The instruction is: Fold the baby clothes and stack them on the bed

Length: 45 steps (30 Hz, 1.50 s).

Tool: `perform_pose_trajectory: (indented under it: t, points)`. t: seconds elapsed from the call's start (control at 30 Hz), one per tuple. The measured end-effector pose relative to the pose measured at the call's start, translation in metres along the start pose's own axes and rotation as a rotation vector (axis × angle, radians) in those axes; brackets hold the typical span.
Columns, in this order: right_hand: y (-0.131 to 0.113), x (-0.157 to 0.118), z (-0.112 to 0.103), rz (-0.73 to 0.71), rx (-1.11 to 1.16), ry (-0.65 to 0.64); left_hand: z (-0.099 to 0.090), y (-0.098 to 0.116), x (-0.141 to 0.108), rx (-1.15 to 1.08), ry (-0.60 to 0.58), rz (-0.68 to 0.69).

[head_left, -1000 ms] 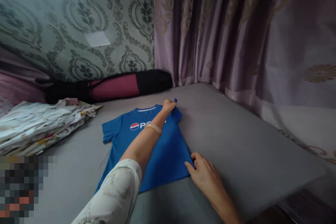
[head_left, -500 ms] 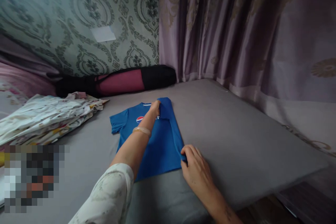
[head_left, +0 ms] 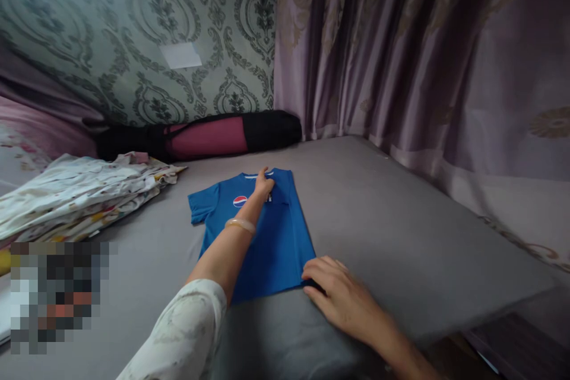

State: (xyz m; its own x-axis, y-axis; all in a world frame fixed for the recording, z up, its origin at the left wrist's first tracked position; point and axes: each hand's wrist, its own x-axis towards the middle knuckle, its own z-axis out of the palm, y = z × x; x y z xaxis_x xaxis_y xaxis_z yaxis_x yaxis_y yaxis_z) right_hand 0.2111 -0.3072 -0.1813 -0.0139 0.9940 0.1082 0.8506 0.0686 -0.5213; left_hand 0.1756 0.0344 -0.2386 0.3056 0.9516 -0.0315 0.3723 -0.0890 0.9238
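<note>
A blue T-shirt (head_left: pixel 271 243) with a round red, white and blue logo lies flat, its right side and sleeve folded inward over the front. My left hand (head_left: pixel 265 184) rests on the shirt just below the collar, fingers stretched out and holding no cloth. At the shirt's lower right corner, my right hand (head_left: pixel 338 291) touches the hem with curved fingers, its thumb apart from them. A pale bangle (head_left: pixel 240 225) circles my left wrist.
The shirt lies on a grey-covered bed (head_left: pixel 378 231). A pile of pale printed clothes (head_left: pixel 80 190) lies at the left. A long black and maroon bag (head_left: pixel 209 138) lies along the wall, and purple curtains (head_left: pixel 356 41) hang at the back right.
The folded right side of the shirt now lies flatter and straighter. My left hand has loosened from the folded sleeve, and my right fingers have spread at the lower corner.
</note>
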Motion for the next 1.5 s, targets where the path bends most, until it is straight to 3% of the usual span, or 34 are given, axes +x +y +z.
perform_pose_trajectory:
  t: [0.1, 0.23, 0.3, 0.4, 0.57, 1.0, 1.3, 1.5]
  points:
    - [0.011, 0.019, -0.023, -0.023, 0.059, -0.088, -0.001, -0.004, 0.002, 0.098, -0.001, 0.070]
    - [0.039, 0.081, -0.030, -0.010, 0.003, 0.032, -0.002, -0.008, 0.001, 0.199, 0.020, 0.162]
    - [0.055, 0.120, -0.020, 0.027, -0.072, 0.076, -0.002, -0.011, -0.003, 0.239, 0.040, 0.214]
    - [0.073, 0.171, 0.004, 0.111, -0.194, 0.035, 0.000, -0.018, -0.008, 0.273, 0.062, 0.288]
    - [0.085, 0.219, 0.035, 0.238, -0.264, -0.002, 0.003, -0.033, -0.006, 0.336, 0.105, 0.478]
    - [0.114, 0.281, 0.039, 0.311, -0.343, 0.036, 0.010, -0.048, 0.002, 0.326, 0.162, 0.536]
    - [0.113, 0.282, 0.036, 0.294, -0.359, 0.032, 0.010, -0.038, -0.004, 0.330, 0.189, 0.436]
    - [0.098, 0.277, 0.043, 0.181, -0.358, 0.028, 0.007, -0.035, -0.006, 0.265, 0.238, 0.404]
